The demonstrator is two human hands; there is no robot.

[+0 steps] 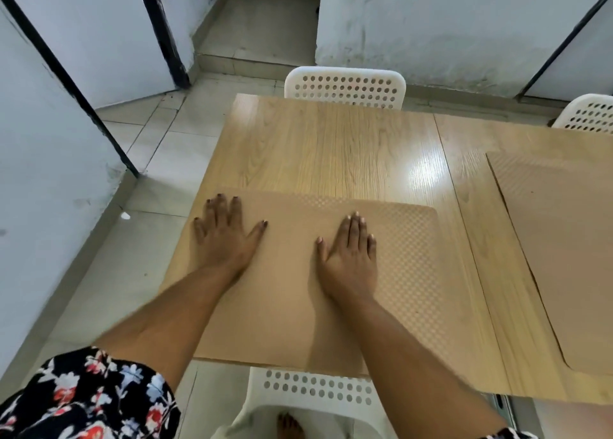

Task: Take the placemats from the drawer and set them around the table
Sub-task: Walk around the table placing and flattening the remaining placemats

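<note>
Pressing flat, left hand (225, 239) and right hand (350, 253) spread fingers on the placemat (408, 273). Risk: uneven pressure could skew it past the bench (331, 147) edge.

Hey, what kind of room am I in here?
Probably a home dining area: a wooden table with white perforated chairs pulled up to it, tan placemats laid at the seats, and a tiled floor.

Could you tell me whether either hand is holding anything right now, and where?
Nothing is gripped: the left hand and right hand lie flat, palms down, on the near placemat.
</note>
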